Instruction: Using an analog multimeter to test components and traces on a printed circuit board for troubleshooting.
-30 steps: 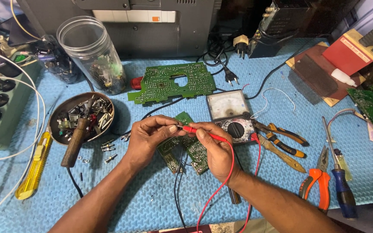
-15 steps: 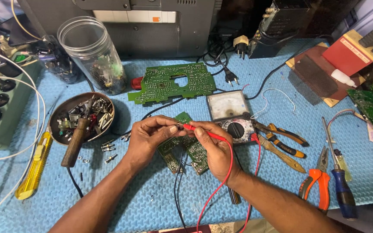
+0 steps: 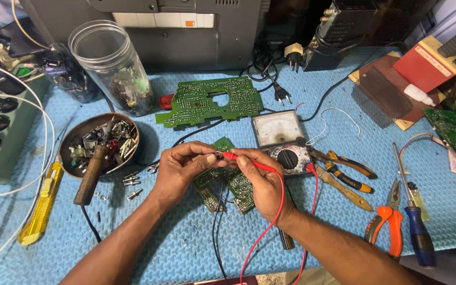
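My right hand (image 3: 259, 182) pinches a red meter probe (image 3: 238, 157) whose red lead curls down toward me. My left hand (image 3: 183, 168) meets it fingertip to fingertip, pinching something tiny at the probe's tip that I cannot make out. Both hands hover over small green circuit boards (image 3: 236, 184) lying on the blue mat. Just behind the right hand sits an analogue multimeter (image 3: 281, 140) with a round dial. A larger green circuit board (image 3: 209, 100) lies farther back.
A clear plastic jar (image 3: 112, 66) and a bowl of metal parts (image 3: 98, 142) with a wooden-handled tool stand at left, a yellow utility knife (image 3: 40, 203) beside them. Pliers (image 3: 344, 171), orange cutters (image 3: 389, 219) and a screwdriver (image 3: 415, 221) lie at right. Loose screws (image 3: 130, 182) sit near my left wrist.
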